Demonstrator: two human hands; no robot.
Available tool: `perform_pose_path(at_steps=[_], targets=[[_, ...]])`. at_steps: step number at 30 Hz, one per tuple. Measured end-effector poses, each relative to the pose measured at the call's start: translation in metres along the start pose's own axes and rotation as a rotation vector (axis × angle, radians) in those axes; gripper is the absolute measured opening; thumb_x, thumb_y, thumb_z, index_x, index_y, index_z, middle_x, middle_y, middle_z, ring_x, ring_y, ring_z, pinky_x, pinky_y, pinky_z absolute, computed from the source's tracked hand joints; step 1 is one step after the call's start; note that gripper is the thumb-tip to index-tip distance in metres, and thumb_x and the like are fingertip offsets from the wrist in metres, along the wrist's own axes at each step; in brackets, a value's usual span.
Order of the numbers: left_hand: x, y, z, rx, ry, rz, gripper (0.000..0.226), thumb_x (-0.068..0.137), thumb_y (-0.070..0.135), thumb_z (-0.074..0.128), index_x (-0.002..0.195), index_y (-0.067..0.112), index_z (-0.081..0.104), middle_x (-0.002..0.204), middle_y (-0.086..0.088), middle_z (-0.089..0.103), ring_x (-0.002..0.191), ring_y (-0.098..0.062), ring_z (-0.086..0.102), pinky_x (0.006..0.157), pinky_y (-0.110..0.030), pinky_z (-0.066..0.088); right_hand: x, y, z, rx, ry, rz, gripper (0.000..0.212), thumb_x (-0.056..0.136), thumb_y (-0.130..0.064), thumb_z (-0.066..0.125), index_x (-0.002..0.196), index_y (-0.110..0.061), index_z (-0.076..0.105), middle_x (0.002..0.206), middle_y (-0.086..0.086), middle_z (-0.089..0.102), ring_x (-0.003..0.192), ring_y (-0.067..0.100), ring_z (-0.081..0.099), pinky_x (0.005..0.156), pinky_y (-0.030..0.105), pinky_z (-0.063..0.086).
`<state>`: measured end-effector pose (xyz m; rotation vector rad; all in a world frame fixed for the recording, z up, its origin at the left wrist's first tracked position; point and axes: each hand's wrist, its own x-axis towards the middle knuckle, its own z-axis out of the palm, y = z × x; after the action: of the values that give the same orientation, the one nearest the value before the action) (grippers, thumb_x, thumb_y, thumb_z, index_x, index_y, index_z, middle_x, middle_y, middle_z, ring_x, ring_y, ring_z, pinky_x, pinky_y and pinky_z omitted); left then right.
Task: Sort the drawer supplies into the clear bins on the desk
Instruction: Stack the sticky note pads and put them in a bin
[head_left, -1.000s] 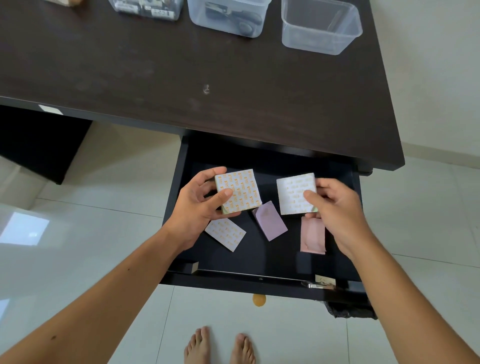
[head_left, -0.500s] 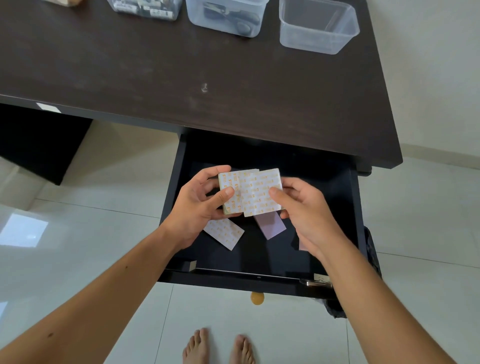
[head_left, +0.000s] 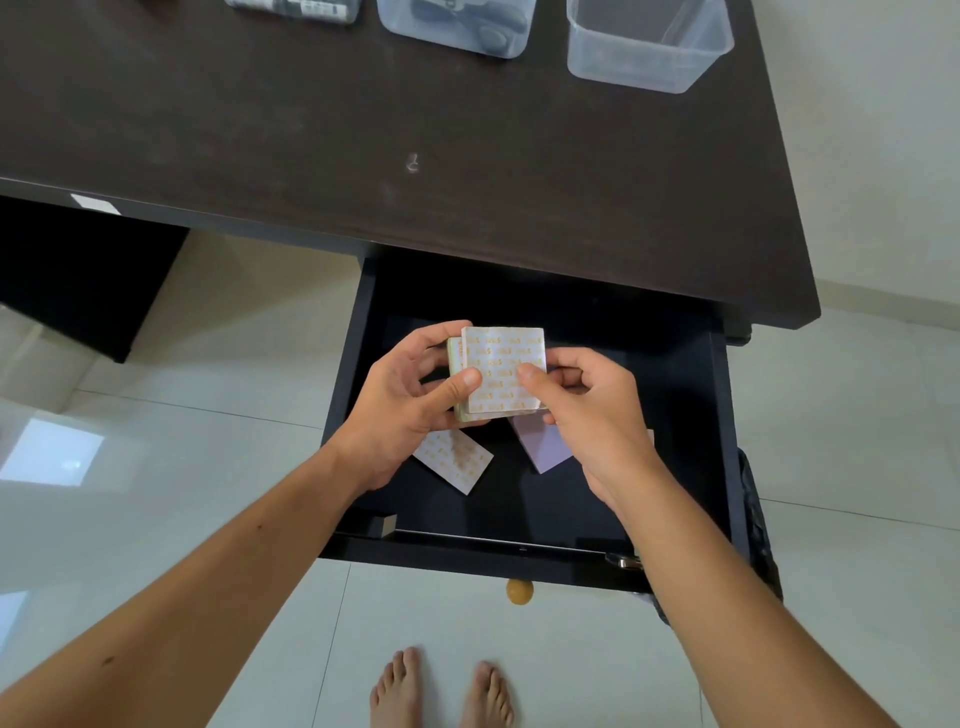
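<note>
Over the open black drawer (head_left: 722, 415), both the left hand (head_left: 410, 410) and right hand (head_left: 587, 410) pinch one stack of white orange-printed paper pads (head_left: 501, 371); a loose matching pad (head_left: 454, 460) and a lilac pad (head_left: 540, 447) lie below them, and the empty clear plastic bin (head_left: 644, 62) waits far beyond.

The desk (head_left: 363, 130) is dark matt wood grain. The bins (head_left: 644, 47) are clear, glossy plastic. The pads (head_left: 501, 369) are matt printed paper. The floor (head_left: 156, 493) is glossy tile.
</note>
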<state>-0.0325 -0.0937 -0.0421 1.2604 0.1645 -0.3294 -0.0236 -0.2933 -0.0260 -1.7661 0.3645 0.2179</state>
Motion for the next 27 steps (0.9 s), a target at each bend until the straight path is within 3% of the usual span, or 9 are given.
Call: perform_pose_path(at_steps=[6,10,13,16,23,27], targets=[[0.0,0.001,-0.001,-0.028,0.004,0.004,0.056,0.089,0.014,0.074,0.142,0.019,0.06,0.131,-0.014,0.071,0.116,-0.033,0.074,0.086,-0.052,0.065,0.001,-0.003,-0.001,-0.004,-0.048,-0.025,0.021,0.09,-0.026,0.084,0.109,-0.024,0.075,0.097,0.003,0.077,0.082,0.006,0.073,0.066,0.016,0.055],[0.002,0.0,0.0,-0.013,0.032,0.003,0.048,0.093,0.012,0.071,0.14,0.018,0.061,0.128,-0.01,0.073,0.116,-0.031,0.074,0.085,-0.052,0.065,0.0,-0.005,-0.016,-0.027,-0.085,-0.033,0.022,0.095,-0.034,0.077,0.117,-0.028,0.075,0.103,-0.004,0.079,0.092,0.008,0.074,0.074,0.021,0.06],[0.002,0.0,-0.001,-0.002,0.05,-0.002,0.042,0.097,0.006,0.068,0.137,0.018,0.062,0.128,-0.009,0.074,0.117,-0.029,0.074,0.083,-0.052,0.066,0.003,0.004,-0.041,-0.316,-0.03,-0.08,0.023,0.096,-0.033,0.076,0.118,-0.028,0.075,0.101,-0.01,0.075,0.092,0.004,0.07,0.075,0.013,0.055],[0.003,0.001,-0.002,-0.013,0.068,-0.006,0.039,0.099,0.002,0.066,0.135,0.017,0.062,0.126,-0.008,0.075,0.116,-0.028,0.074,0.08,-0.048,0.066,0.006,0.02,-0.049,-0.581,-0.057,-0.08,0.034,0.091,-0.027,0.082,0.124,-0.019,0.074,0.104,-0.006,0.07,0.09,0.005,0.064,0.071,0.011,0.046],[0.003,0.002,-0.004,-0.032,0.109,0.0,0.031,0.099,0.001,0.065,0.125,0.019,0.064,0.121,-0.003,0.076,0.115,-0.028,0.074,0.081,-0.049,0.065,0.004,0.039,-0.039,-0.748,-0.106,-0.09,0.05,0.082,-0.034,0.09,0.126,-0.022,0.071,0.114,-0.005,0.062,0.103,0.014,0.061,0.08,0.026,0.048],[0.004,0.002,-0.004,-0.023,0.139,0.009,0.03,0.1,0.001,0.064,0.124,0.02,0.064,0.121,-0.003,0.076,0.117,-0.03,0.074,0.083,-0.051,0.065,0.002,0.035,-0.029,-0.794,-0.112,-0.152,0.049,0.083,-0.033,0.088,0.127,-0.023,0.068,0.116,-0.006,0.061,0.102,0.011,0.056,0.068,0.015,0.038]])
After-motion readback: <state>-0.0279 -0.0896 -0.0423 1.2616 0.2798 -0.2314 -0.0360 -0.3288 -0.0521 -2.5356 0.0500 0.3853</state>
